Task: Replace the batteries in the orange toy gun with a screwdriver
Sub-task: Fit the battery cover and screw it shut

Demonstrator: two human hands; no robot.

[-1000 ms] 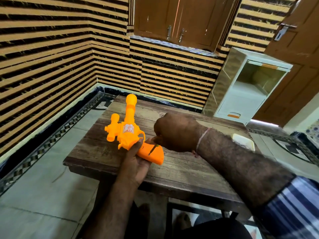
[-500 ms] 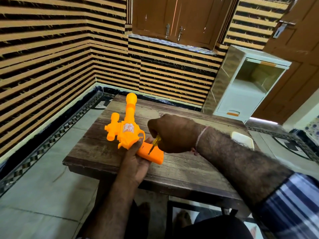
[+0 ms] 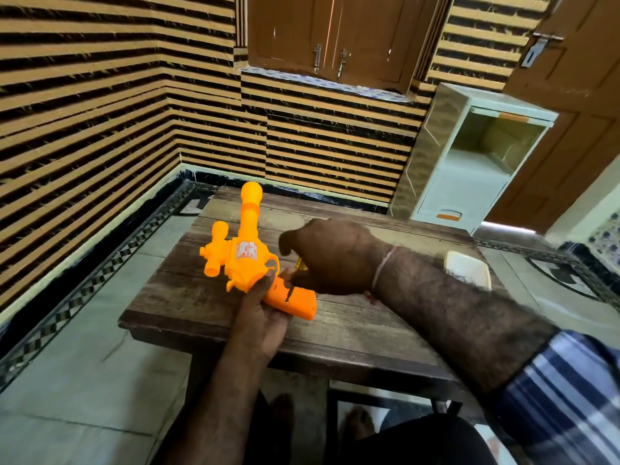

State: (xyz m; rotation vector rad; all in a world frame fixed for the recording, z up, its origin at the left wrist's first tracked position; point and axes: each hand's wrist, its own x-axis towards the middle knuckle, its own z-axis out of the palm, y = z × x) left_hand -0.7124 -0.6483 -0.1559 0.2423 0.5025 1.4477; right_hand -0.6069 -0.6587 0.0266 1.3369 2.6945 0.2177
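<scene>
Orange toy gun (image 3: 246,260) lies over the near left part of the wooden table (image 3: 352,327), its barrel pointing away toward the striped wall and its grip angled toward the near right. The left hand (image 3: 265,317) comes up from below and holds the gun where the body meets the grip, fingers curled round the underside and thumb lying along the top. The right hand (image 3: 330,256) reaches in from the right with its fingers closed round a screwdriver (image 3: 295,280); only a bit of the yellow handle and the thin dark shaft show below the fist. The shaft tip sits on the upper face of the grip, at a small dark spot there. The two hands are just beside each other. A white tray (image 3: 468,268) rests on the table's far right edge, partly behind the right forearm. A pale plastic cabinet (image 3: 469,169) stands on the floor beyond the table.
</scene>
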